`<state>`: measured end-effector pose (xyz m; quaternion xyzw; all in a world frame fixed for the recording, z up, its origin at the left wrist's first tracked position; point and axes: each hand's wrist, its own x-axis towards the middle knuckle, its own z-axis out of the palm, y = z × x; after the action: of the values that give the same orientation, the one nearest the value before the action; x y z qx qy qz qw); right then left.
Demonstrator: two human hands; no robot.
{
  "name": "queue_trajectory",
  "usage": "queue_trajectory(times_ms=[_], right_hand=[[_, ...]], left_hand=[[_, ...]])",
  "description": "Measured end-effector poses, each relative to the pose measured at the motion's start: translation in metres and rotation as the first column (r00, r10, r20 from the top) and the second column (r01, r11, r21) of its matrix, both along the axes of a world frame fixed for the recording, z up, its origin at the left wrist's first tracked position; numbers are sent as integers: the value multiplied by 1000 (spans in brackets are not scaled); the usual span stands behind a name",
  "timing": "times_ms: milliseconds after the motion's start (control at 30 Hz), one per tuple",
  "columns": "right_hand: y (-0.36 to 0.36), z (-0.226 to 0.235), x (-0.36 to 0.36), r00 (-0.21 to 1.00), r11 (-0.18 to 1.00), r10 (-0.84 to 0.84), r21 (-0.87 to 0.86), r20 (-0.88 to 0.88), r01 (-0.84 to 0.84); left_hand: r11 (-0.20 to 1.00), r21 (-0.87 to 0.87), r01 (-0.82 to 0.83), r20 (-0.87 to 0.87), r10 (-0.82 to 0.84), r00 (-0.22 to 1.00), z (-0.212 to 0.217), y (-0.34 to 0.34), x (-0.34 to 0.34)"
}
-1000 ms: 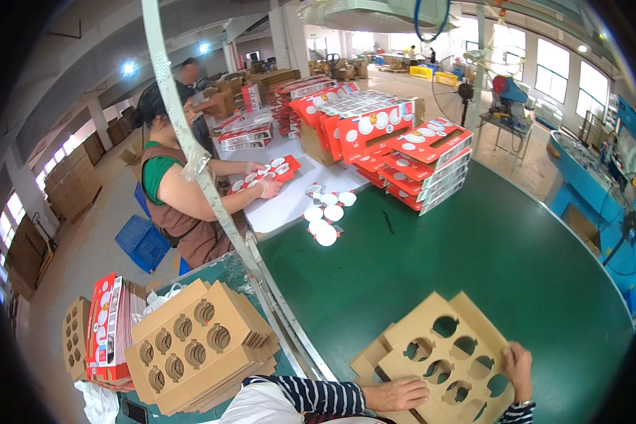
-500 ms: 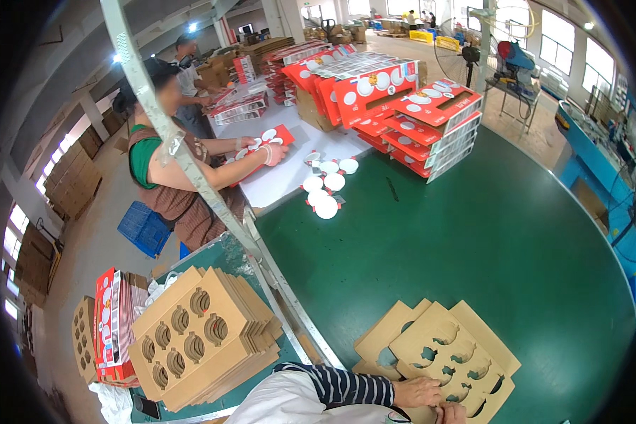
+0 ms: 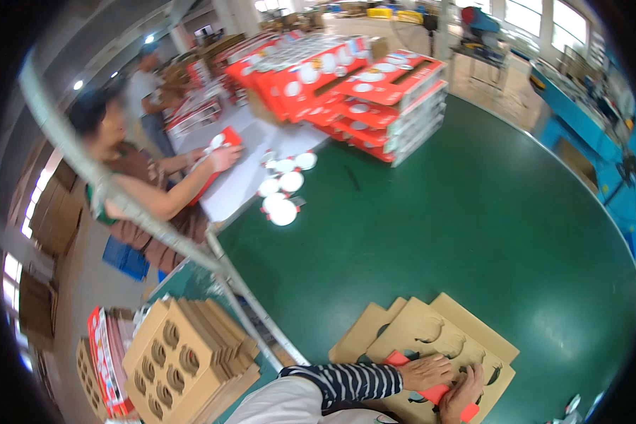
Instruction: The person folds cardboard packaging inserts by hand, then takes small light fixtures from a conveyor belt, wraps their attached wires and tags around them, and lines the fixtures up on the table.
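Cardboard sheet (image 3: 401, 329) lies under fingers (image 3: 439, 364); red cartons (image 3: 374, 90) bear blurred print.

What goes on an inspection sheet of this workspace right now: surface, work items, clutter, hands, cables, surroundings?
Surface: green table, with a dark streak on it.
Work items: overlapping brown cut-out boards; a red piece on top, partly hidden by the hands.
Clutter: white discs toward the far left; red printed packages piled beyond; stack of cut-out cardboard at lower left.
Left hand: over the red piece.
Right hand: beside the left, fingers bent at the red piece; grip unclear.
Cables: nothing seen clearly.
Surroundings: co-worker at a white table; another person beyond; blue crate on the floor; blue bench at right.
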<state>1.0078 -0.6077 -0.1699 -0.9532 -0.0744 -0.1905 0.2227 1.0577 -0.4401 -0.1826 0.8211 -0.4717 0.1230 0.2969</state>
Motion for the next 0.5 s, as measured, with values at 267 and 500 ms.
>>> queue_trajectory(times_ms=[267, 500], right_hand=[[-3, 8, 1, 990, 990, -119, 72, -70, 124], [-93, 43, -31, 922, 889, -386, 276, 18, 366]], left_hand=[[999, 30, 36, 6, -36, 999, 7, -21, 1], [989, 67, 128, -301, -103, 948, 34, -5, -44]])
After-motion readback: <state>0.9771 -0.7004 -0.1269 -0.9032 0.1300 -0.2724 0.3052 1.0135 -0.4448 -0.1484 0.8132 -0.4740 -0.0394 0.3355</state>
